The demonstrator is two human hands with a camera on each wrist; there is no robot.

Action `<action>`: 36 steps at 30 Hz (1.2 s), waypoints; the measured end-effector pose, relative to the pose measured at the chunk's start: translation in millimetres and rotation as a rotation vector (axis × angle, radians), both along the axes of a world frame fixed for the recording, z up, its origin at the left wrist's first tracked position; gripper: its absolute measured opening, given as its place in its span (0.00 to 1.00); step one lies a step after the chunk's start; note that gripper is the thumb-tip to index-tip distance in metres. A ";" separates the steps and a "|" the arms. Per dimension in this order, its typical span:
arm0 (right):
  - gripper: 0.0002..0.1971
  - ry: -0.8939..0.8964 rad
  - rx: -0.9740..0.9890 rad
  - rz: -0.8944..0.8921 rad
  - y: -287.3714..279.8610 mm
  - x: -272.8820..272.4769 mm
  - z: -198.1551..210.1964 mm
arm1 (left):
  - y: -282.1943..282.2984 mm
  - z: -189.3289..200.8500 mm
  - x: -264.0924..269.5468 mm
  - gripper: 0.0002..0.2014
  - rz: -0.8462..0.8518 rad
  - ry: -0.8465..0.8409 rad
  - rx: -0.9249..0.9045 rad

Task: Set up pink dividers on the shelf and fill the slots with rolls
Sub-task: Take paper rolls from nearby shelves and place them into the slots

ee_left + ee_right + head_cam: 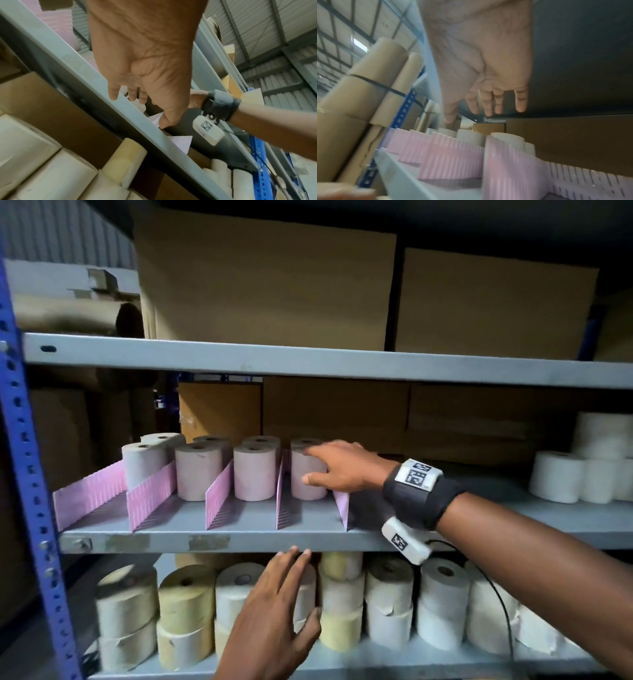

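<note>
On the grey middle shelf (239,539) stand several pink dividers (150,491), and pale rolls fill the back of the slots between them. My right hand (310,465) reaches over the rightmost roll (308,487), fingers across its top and thumb against its front. The right wrist view shows that hand (471,115) with straight, spread fingers above the rolls (506,138) and dividers (453,155). The last divider (342,503) leans beside my right palm. My left hand (301,577) hangs flat and empty below the shelf's front edge; its fingers (114,94) reach that edge.
Cream and yellow rolls (387,594) are stacked on the lower shelf behind my left hand. White rolls (561,477) sit at the right of the middle shelf. Cardboard boxes (267,278) fill the upper shelf and the back. A blue upright (27,474) bounds the left.
</note>
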State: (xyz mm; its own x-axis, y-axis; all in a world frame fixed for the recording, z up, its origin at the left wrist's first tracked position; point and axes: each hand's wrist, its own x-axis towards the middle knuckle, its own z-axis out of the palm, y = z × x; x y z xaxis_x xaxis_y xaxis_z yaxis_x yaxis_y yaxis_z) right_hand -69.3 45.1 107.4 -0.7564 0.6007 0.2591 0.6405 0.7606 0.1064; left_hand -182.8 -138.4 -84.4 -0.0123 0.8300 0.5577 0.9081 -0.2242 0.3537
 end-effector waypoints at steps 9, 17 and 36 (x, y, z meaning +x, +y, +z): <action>0.30 0.293 0.005 -0.043 -92.9 113.6 -55.1 | -27.8 9.1 50.9 0.31 -0.119 -0.317 0.184; 0.27 0.350 0.026 -0.299 -108.9 235.5 -77.1 | -10.0 10.4 137.8 0.26 -0.376 -0.320 0.140; 0.20 0.622 -0.028 -0.576 43.6 452.3 -91.2 | 198.9 74.5 336.7 0.25 -0.484 -0.405 -0.095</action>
